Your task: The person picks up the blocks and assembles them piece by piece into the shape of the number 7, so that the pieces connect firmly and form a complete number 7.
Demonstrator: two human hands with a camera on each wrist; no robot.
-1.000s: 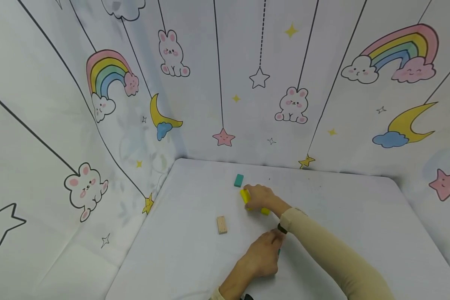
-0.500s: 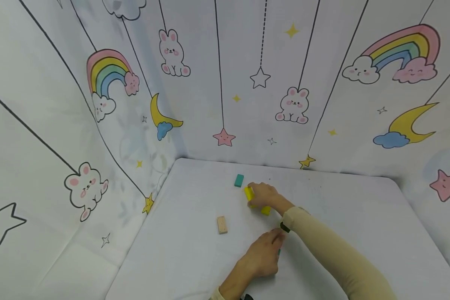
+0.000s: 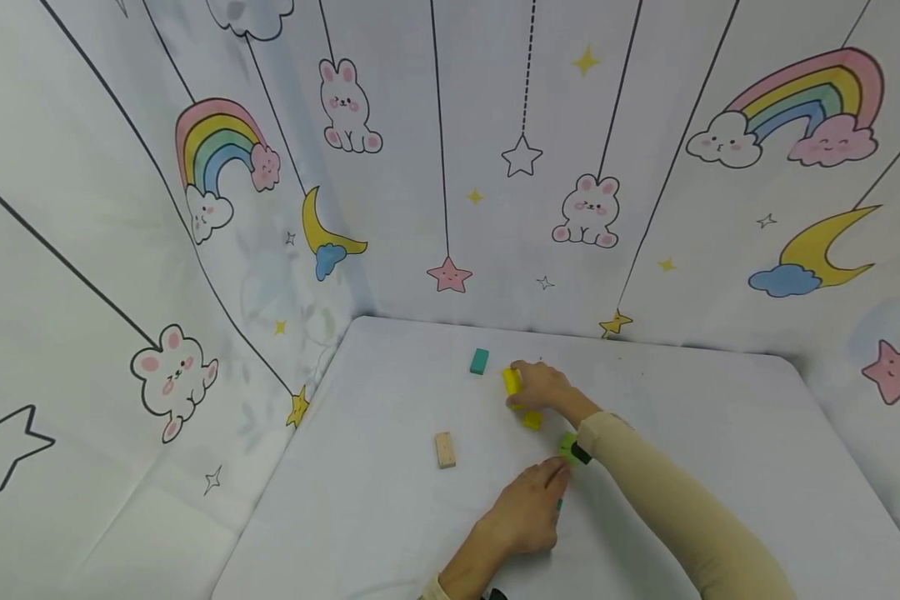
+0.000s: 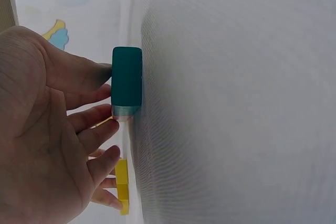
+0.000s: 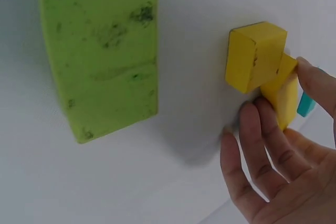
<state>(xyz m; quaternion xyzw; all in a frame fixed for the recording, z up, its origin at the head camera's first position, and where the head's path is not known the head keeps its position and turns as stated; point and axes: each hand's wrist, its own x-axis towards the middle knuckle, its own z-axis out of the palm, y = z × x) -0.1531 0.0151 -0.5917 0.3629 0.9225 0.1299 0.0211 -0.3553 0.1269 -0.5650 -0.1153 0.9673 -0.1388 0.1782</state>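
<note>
The right hand [image 3: 542, 387] pinches a yellow block [image 3: 511, 381] at its left, lengthwise near-to-far; near-side left hand [image 3: 523, 510] touches a teal block [image 4: 127, 77], grip unclear.

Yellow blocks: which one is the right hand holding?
The farther yellow block, nearer the far teal block, is pinched by the right hand; the other yellow block sits closer to the green block.

Partly out of sight
In the head view, the left hand [image 3: 523, 510] covers most of the teal rectangular block [image 4: 127, 77], the right hand [image 3: 546, 389] part of the long yellow rectangular block [image 3: 512, 383].
</note>
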